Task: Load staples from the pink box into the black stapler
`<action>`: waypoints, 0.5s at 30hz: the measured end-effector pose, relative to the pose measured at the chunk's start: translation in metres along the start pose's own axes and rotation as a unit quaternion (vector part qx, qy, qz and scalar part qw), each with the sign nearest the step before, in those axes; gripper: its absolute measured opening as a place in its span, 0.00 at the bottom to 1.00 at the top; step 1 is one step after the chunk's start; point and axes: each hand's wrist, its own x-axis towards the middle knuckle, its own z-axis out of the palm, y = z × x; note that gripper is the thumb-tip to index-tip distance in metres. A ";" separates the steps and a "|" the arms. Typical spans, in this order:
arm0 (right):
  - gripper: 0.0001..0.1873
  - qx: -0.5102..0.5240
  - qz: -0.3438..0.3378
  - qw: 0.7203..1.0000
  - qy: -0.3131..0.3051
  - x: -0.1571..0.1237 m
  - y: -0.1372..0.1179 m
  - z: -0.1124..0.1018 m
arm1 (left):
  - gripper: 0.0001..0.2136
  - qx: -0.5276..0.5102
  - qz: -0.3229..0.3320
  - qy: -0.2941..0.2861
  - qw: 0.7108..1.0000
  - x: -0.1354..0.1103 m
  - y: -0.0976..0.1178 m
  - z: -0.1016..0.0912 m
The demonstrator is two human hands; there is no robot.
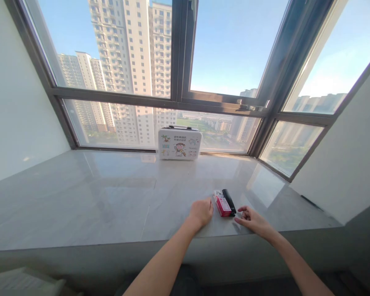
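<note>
A small red and white box (222, 204) lies on the grey stone windowsill (111, 197), side by side with a black stapler (228, 200). To the left of the box rests my left hand (201, 211), its fingers curled in and its knuckles close to the box's edge. Nothing sticks out of that hand, though its palm side is hidden. My right hand (249, 218) is just right of the stapler's near end. Its thumb and fingers are bent but apart, with nothing between them.
Against the window stands a white case (179, 144) with cartoon prints and a dark handle. A thin dark strip (311, 202) lies at the sill's right by the wall. The sill's front edge (111, 244) runs below my hands. A pale object (24, 283) shows at the lower left.
</note>
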 end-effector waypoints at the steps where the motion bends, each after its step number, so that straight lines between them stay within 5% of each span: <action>1: 0.29 -0.006 -0.002 1.000 0.006 -0.009 0.003 0.002 | 0.17 -0.002 -0.006 0.013 1.000 -0.008 -0.011 -0.004; 4: 0.21 -0.077 -0.015 0.997 -0.009 -0.036 -0.006 0.017 | 0.14 -0.004 -0.027 0.048 0.998 -0.035 -0.053 -0.020; 8: 0.19 -0.183 -0.031 0.982 -0.017 -0.052 -0.063 0.064 | 0.19 0.013 -0.062 0.072 0.995 -0.061 -0.116 -0.039; 11: 0.17 -0.214 -0.085 0.973 -0.025 -0.038 -0.114 0.109 | 0.23 0.067 -0.108 0.085 0.988 -0.070 -0.151 -0.042; 15: 0.20 -0.256 -0.037 0.965 0.044 0.003 -0.155 0.153 | 0.27 0.123 -0.164 0.087 0.975 -0.074 -0.171 -0.038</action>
